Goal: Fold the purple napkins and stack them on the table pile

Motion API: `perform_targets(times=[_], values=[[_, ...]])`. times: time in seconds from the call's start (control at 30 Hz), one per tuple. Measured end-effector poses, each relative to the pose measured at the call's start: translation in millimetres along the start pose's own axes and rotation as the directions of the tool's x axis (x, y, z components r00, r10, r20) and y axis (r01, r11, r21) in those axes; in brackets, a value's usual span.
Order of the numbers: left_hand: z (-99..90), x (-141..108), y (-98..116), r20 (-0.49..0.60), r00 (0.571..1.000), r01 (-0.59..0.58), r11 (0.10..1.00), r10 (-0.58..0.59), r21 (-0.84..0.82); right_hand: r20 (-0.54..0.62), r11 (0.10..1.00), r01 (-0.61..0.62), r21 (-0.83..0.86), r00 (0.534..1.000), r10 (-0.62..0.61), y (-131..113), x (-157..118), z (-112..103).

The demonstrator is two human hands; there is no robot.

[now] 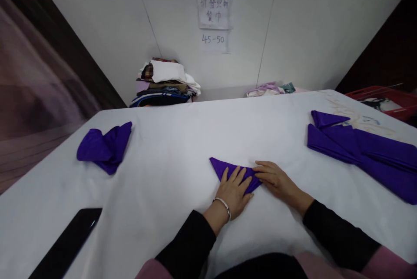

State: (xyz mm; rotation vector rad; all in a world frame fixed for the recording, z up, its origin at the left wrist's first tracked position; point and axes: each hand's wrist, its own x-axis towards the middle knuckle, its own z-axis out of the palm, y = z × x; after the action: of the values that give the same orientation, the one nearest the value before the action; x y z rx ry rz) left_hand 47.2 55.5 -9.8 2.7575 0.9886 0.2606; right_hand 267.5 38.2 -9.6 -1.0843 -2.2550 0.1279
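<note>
A small folded purple cloth [231, 168] lies on the white-covered table [156, 192], its pointed end toward the upper left. My left hand [233, 191], with a silver bracelet at the wrist, rests flat on the cloth with its fingers spread. At the cloth's right end is my right hand [273, 178], its fingertips touching the edge, fingers close together; whether they pinch the fabric is hard to see. Another folded purple cloth [106, 146] sits at the left of the table. Several folded purple pieces [365, 153] lie at the right.
A black flat object [67, 244] lies at the front left. Behind the table are a stack of folded clothes [166, 83] and a smaller cloth pile [269, 89]. A red basket [404, 98] stands beyond the right edge. Paper signs [215, 14] hang on the wall.
</note>
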Motion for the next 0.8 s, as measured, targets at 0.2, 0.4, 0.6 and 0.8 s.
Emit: perform_targets(times=[0.2, 0.4, 0.6, 0.8], values=[[-0.8, -1, 1, 0.017, 1.000, 0.006, 1.000, -0.006, -0.026, -0.013, 1.000, -0.020, -0.007, 1.000, 0.020, 2, -1, 4], [1.6, -2, 0, -0.023, 1.000, -0.002, 0.999, 0.001, -0.034, 0.053, 1.000, -0.012, 0.000, 0.999, 0.012, -16, 1, 5], [-1.1, -3, 1, -0.020, 1.000, -0.004, 0.999, 0.003, -0.053, 0.174, 0.995, -0.053, -0.090, 0.982, 0.068, -33, -9, 19], [-4.9, -4, 0, -0.006, 1.000, -0.007, 0.997, 0.006, -0.072, 0.187, 0.984, -0.070, -0.165, 0.977, 0.101, -34, -18, 21]])
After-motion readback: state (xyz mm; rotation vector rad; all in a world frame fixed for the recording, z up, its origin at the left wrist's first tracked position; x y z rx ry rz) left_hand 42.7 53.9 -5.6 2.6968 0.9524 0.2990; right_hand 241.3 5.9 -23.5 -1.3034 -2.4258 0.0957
